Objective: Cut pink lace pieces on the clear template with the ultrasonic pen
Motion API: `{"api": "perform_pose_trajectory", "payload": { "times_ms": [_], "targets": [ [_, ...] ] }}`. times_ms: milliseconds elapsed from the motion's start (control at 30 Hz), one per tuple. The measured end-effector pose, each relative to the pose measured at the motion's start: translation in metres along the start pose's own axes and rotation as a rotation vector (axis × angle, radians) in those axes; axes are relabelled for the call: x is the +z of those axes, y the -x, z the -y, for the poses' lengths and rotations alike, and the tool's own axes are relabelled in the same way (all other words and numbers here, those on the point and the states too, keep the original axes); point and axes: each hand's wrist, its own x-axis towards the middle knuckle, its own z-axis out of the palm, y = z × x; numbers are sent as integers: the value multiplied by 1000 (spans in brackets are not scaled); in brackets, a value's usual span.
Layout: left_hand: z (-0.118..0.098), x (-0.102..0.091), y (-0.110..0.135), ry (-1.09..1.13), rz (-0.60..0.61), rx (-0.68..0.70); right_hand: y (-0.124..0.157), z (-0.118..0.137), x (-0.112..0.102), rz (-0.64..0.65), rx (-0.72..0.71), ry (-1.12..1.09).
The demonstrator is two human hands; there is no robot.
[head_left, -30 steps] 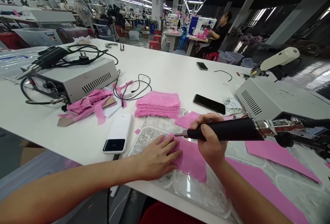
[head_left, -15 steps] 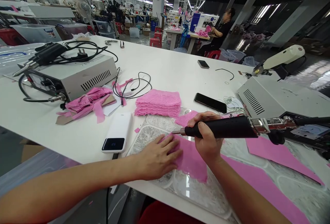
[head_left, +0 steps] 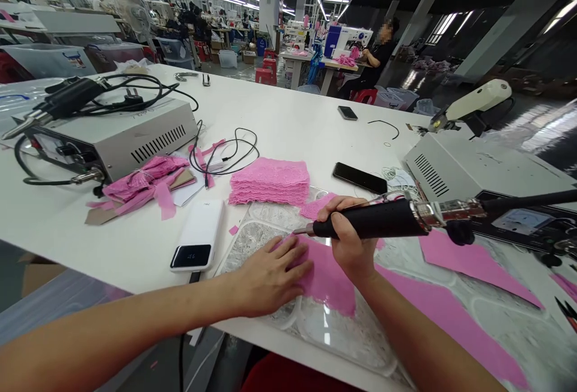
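Observation:
My right hand [head_left: 354, 237] grips the black barrel of an ultrasonic hand tool [head_left: 369, 221], held nearly level. Its narrow metal tip points left and meets the top edge of a pink fabric piece [head_left: 331, 278], close to my left fingertips. My left hand [head_left: 273, 273] lies flat on that piece's left side, fingers spread, pressing it to a clear patterned mat [head_left: 347, 341]. A stack of pink lace-like pieces [head_left: 270, 180] sits just behind. Another pink scrap [head_left: 315, 205] is partly hidden by my right hand.
Left of my hands lie a white power bank [head_left: 198, 232], a bundle of pink strips [head_left: 144, 178] and a grey box [head_left: 139, 136] with a second tool on top. To the right are a phone [head_left: 360, 178], another grey box [head_left: 487, 166] and larger pink sheets [head_left: 451, 320].
The camera view has shifted slightly, so the table's things sit a little further left. The tool tip and both hands keep nearly the same place on the pink fabric.

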Motion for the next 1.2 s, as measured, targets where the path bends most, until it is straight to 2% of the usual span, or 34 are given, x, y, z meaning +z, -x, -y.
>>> {"api": "perform_pose_trajectory", "payload": {
  "times_ms": [100,200,400,567,733,1200],
  "targets": [
    [0,0,1,-16,24,3,-3,6,1,-14,8,-11],
    [3,0,3,-30,40,1,-11,22,-8,-38,30,-14],
    [3,0,-7,10,-9,85,-17,59,-55,-143,13,77],
    [-13,10,-37,47,25,190,-5,61,-83,-210,3,101],
    [-23,21,-51,105,72,178,0,56,-88,-210,24,84],
    [-25,21,-49,105,118,153,2,53,-91,-195,5,84]
  ]
}}
